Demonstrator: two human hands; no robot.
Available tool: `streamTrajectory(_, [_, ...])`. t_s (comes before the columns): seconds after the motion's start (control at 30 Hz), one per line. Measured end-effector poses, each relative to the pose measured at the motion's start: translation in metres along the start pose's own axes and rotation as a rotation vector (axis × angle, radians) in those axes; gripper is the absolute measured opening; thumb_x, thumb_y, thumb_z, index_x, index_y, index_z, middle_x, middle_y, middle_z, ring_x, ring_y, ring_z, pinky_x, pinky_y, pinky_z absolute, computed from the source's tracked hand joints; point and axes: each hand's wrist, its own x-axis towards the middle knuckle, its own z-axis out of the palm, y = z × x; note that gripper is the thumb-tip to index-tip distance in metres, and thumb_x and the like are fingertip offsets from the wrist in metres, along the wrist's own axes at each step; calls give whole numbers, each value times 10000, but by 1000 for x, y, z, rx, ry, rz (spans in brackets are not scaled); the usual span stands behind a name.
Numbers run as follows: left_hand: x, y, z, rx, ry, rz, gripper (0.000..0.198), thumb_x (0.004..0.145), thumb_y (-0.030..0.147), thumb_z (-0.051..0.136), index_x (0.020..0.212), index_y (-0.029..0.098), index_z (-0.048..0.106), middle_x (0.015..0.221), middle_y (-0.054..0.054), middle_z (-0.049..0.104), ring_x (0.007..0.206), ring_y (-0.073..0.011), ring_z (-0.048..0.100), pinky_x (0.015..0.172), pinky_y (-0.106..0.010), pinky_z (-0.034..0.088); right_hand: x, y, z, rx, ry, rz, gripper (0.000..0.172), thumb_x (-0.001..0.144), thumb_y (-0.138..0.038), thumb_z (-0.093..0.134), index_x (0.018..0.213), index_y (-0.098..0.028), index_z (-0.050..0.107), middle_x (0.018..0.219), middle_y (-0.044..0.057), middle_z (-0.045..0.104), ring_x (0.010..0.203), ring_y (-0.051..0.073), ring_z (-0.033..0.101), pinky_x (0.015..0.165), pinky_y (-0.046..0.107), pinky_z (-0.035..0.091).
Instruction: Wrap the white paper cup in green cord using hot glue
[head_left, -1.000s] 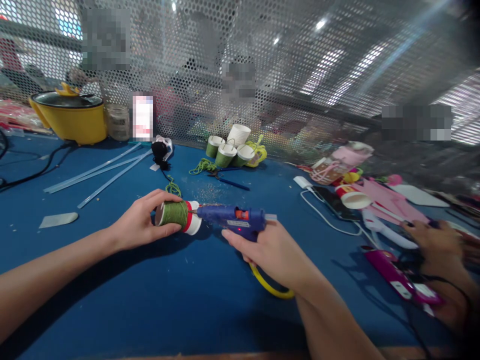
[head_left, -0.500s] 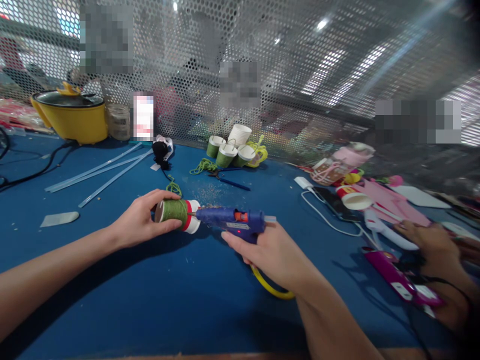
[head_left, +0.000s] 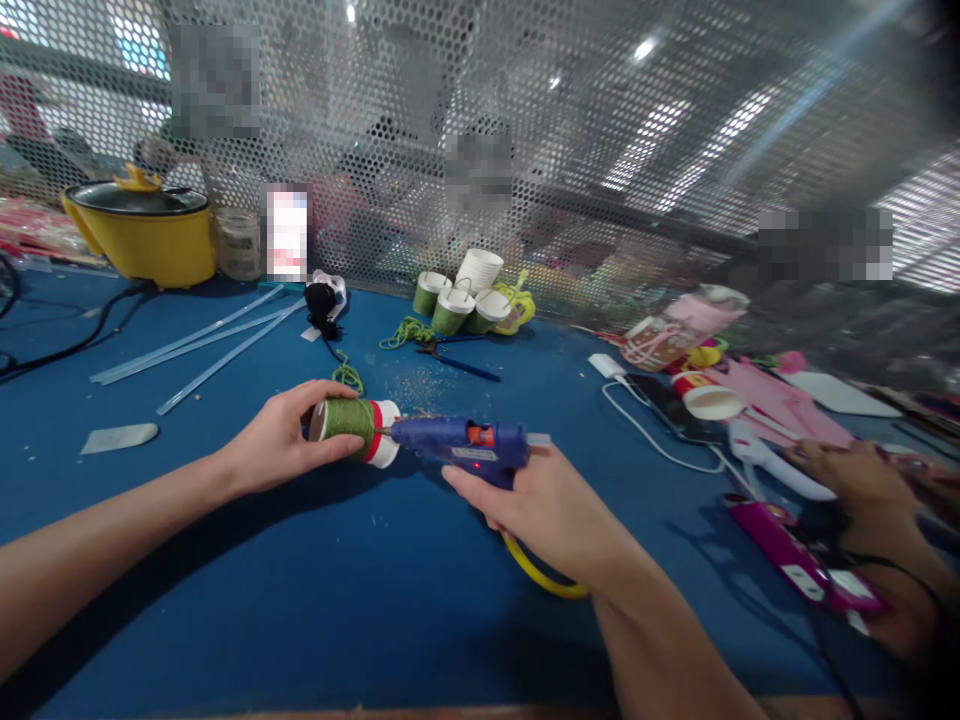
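Pot [head_left: 165, 243]: yellow, lid on, back left.
Jar [head_left: 238, 248]: clear, just beside the pot.
Screen [head_left: 286, 235]: bright, standing up near the jar.
Wall [head_left: 360, 110]: grey, full of little holes.
Phone [head_left: 670, 404]: dark, lying flat, right side.
Plug [head_left: 605, 366]: white, near the phone.

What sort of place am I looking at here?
Probably a craft workshop: a blue glue gun is held up to a cup wrapped in green yarn, similar wrapped cups stand farther back, and pliers lie on the blue tabletop.
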Motion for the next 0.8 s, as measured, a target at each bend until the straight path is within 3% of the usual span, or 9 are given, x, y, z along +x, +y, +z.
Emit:
streamTrajectory(0.4, [-2, -4, 1, 98, 5, 222, 399, 754, 374, 633, 1090, 181, 541, 1039, -84, 589, 901, -222, 602, 769, -354, 500, 0, -5, 0, 89, 35, 73, 243, 738, -344, 579, 571, -187, 501, 413, -39, 488, 371, 97, 453, 384, 212, 379])
streamTrajectory(0.8, [-6, 0, 0, 218, -21, 426, 391, 775, 275, 624, 1137, 183, 507, 1083, -97, 545, 983, -215, 552, 846, -344, 475, 3, -6, -1, 117, 51, 50, 240, 747, -314, 581, 562, -186, 498, 428, -45, 488, 383, 85, 452, 397, 198, 388])
